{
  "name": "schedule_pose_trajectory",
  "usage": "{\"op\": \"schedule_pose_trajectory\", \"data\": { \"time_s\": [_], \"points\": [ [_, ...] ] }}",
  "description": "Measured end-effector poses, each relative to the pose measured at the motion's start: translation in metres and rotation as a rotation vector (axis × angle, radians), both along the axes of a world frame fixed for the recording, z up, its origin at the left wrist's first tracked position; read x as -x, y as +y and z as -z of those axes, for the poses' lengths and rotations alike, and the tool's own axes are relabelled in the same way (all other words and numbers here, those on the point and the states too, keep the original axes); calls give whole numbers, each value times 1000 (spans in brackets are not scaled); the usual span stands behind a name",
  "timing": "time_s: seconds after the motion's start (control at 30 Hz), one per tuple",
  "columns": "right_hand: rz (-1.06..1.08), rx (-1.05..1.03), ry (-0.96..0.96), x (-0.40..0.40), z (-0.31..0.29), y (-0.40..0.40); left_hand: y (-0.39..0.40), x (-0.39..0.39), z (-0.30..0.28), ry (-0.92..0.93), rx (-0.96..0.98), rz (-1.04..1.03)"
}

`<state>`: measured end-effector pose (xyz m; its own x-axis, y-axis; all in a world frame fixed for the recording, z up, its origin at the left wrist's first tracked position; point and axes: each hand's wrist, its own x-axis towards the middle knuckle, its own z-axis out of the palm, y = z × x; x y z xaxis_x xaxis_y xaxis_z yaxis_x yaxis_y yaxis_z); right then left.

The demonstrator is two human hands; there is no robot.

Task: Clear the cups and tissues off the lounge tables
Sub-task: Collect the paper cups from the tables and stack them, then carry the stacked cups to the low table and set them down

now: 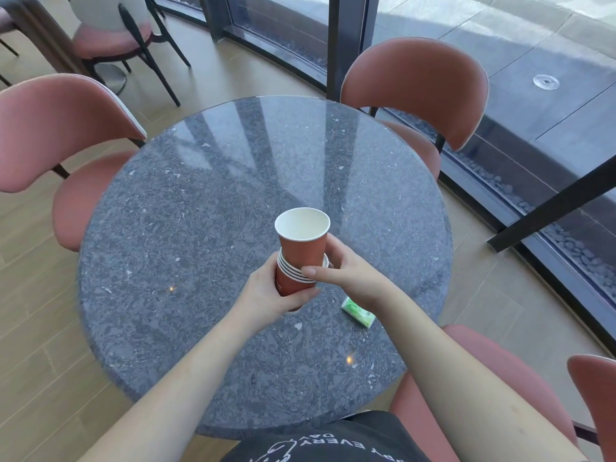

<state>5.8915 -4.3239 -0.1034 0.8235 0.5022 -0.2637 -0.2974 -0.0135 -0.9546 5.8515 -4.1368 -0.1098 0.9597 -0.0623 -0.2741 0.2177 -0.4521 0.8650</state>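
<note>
Above the round grey stone table (186,228) I hold a nested stack of red paper cups (293,278). My left hand (266,298) grips the stack from the left and below. The top red cup (302,238), white inside and empty, sticks halfway out of the stack, and my right hand (346,271) is closed around it from the right, thumb across the stacked rims. A small green-and-white tissue pack (358,311) lies flat on the table just right of my right wrist, partly hidden by it.
Pink upholstered chairs ring the table: one at the left (63,128), one at the far right (416,88), one at the near right (500,371). A curved glass wall with dark frames (546,208) runs along the right. Another chair (113,38) stands at the back left.
</note>
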Motion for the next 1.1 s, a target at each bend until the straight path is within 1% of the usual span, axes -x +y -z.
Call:
{"op": "schedule_pose_trajectory", "data": {
  "time_s": [0.1, 0.33, 0.47, 0.53, 0.67, 0.73, 0.77, 0.87, 0.9, 1.0, 1.1],
  "points": [
    [-4, 21, -64, 0, -3, -1, 4, 3, 0, -3, -17, -24],
    [89, 36, -217, -2, -27, 4, 7, 10, 1, 0, -89, -30],
    [-39, 182, -342, 4, -22, 10, 4, 14, 0, -2, -110, -35],
    [-95, 263, -422, 9, -17, 14, 2, 15, -2, -33, -122, -43],
    [-118, 282, -443, 13, -13, 16, 5, 19, -4, -68, -136, -40],
    [-128, 253, -404, 13, -14, 15, 8, 22, -5, -67, -123, -30],
    [-107, 180, -325, 13, -17, 17, 9, 23, -6, -65, -115, -26],
    [61, -155, -10, 10, -21, 26, 15, 29, -10, -39, -50, -87],
    [90, -191, 33, 9, -22, 29, 17, 32, -12, -26, -17, -131],
    [102, -207, 64, 10, -24, 42, 31, 43, -11, 6, 102, -266],
    [96, -212, 70, 16, -24, 60, 52, 59, -11, -6, 205, -371]
  ]
}}
